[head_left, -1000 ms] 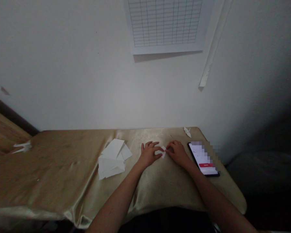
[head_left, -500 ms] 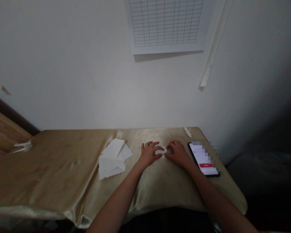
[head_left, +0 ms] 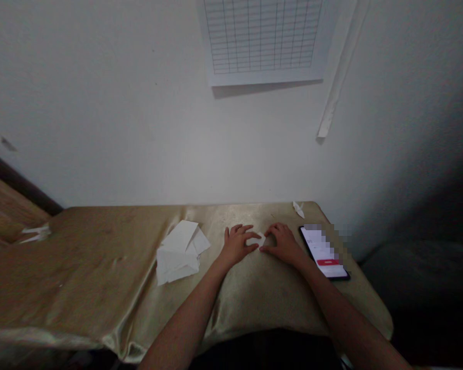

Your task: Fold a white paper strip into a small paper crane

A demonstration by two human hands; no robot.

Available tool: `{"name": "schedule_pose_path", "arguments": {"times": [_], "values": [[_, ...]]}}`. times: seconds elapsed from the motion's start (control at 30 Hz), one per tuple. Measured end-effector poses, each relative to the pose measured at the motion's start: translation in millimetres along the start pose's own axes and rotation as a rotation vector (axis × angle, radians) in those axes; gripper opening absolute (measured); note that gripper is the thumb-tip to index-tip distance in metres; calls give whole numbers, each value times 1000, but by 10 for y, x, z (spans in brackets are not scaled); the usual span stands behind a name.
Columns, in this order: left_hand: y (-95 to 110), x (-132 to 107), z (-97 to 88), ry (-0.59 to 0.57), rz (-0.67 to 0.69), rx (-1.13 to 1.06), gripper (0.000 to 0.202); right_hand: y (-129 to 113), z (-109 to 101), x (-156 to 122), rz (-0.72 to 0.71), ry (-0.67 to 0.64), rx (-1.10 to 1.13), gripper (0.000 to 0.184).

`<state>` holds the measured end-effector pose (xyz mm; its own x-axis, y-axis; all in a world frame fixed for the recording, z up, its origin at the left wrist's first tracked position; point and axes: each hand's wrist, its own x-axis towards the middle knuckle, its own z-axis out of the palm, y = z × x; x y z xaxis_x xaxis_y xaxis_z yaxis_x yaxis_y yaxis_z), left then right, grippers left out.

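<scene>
A small folded white paper is being pinched on the table between the left hand and the right hand, both grips nearly closed, its long axis lying side to side, its tip pointing rightward.

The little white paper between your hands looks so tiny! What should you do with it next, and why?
I'd guess: keep the small white paper steady with the left hand and gently press it flat with the right hand. Fingers from both hands are right at the paper, and it sits on the shiny tan table cover, so there is a surface to press against.
</scene>
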<state>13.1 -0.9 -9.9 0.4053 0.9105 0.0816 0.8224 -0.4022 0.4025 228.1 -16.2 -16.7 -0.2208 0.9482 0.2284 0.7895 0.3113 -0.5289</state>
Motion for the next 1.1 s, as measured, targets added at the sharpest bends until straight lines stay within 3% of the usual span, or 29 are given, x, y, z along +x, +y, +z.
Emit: {"name": "schedule_pose_path", "arguments": {"times": [0.53,1.1], "values": [[20,7,-33,-12,2,0,31,15,30,54,-43,73,-85,10],[14,5,-20,-4,18,11,33,28,122,95,-30,131,-227,16]]}}
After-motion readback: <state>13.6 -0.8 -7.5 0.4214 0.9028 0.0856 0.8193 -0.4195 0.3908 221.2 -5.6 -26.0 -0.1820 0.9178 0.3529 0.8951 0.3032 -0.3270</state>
